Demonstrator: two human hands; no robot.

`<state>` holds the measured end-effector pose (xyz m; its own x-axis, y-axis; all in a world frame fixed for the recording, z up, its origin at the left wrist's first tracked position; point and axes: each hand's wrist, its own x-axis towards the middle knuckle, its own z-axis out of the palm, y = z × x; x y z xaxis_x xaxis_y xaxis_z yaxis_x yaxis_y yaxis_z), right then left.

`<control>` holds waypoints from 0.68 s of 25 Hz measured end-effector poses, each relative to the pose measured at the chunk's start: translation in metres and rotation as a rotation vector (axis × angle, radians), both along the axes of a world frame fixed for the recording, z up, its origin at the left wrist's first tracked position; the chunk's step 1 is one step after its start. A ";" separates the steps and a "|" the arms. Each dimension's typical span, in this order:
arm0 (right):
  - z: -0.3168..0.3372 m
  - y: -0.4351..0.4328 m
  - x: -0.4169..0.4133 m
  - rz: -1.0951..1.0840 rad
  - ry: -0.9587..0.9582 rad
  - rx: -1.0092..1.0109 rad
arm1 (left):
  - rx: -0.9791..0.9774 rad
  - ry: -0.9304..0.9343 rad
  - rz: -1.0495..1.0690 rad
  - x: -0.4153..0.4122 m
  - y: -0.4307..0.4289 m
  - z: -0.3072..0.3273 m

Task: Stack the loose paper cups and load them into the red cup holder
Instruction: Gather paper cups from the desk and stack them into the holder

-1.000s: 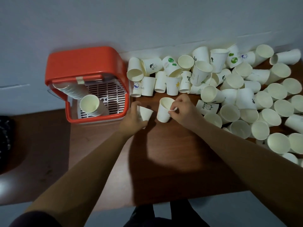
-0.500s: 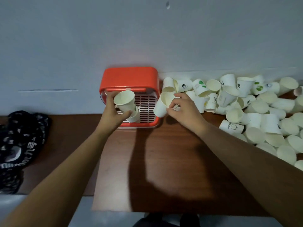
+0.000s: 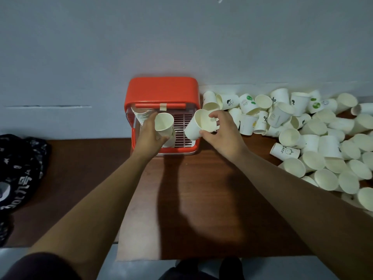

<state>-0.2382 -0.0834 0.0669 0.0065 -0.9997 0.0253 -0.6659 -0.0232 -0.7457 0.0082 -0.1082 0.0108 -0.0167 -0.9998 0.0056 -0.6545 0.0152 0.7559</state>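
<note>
1. Red cup holder, one: it is standing at the far edge of the table, against the wall, with its open front facing the person.
2. Nested stack, one: it is lying inside the holder's left side. The number of cups in it cannot be told.
3. Held cups, two:
   - The left hand is gripping the first cup, fingers curled round its wall, in front of the holder's opening.
   - The right hand is pinching the second cup at its rim, tilted and overlapping the holder's right edge.
4. Loose cups, several dozen and too many to count exactly: they are lying heaped just right of the holder and running off to the right.
5. Black printed fabric, one: it is lying far left, well apart.
6. Change: a second ago both hands were working low on the wood before the heap. Both cups are now sitting at the holder's mouth.
7. Room: bare wood is lying between the forearms, down to the near edge.
</note>
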 end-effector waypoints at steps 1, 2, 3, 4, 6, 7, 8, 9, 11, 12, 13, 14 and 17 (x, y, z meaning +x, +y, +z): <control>-0.001 0.001 0.003 -0.006 -0.003 0.009 | 0.003 -0.032 0.001 0.001 -0.004 -0.004; -0.001 0.001 0.006 -0.010 -0.005 0.014 | 0.005 -0.077 -0.001 0.003 -0.007 -0.006; -0.001 0.002 0.009 -0.013 -0.003 0.021 | 0.018 -0.126 -0.001 0.005 -0.009 -0.010; -0.002 0.002 0.012 -0.015 0.000 0.028 | 0.047 -0.170 -0.005 0.006 -0.010 -0.014; -0.004 0.000 0.018 -0.015 -0.008 0.029 | 0.134 -0.212 -0.042 0.011 -0.009 -0.023; -0.005 -0.002 0.021 -0.012 -0.020 0.023 | 0.186 -0.205 -0.073 0.014 -0.007 -0.026; -0.006 -0.004 0.024 -0.006 -0.034 0.014 | 0.223 -0.186 -0.104 0.016 -0.006 -0.028; -0.007 -0.007 0.027 0.004 -0.049 0.007 | 0.242 -0.156 -0.126 0.020 -0.005 -0.032; -0.010 -0.014 0.037 0.031 -0.066 0.004 | 0.238 -0.098 -0.145 0.026 -0.005 -0.035; -0.012 -0.017 0.043 0.050 -0.073 0.005 | 0.226 -0.071 -0.151 0.028 -0.005 -0.035; -0.015 -0.019 0.050 0.071 -0.084 0.005 | 0.217 -0.039 -0.155 0.031 -0.007 -0.036; -0.018 -0.022 0.056 0.092 -0.090 0.003 | 0.212 -0.014 -0.160 0.033 -0.007 -0.036; -0.030 -0.026 0.073 0.137 -0.023 -0.015 | 0.222 0.032 -0.180 0.038 -0.009 -0.036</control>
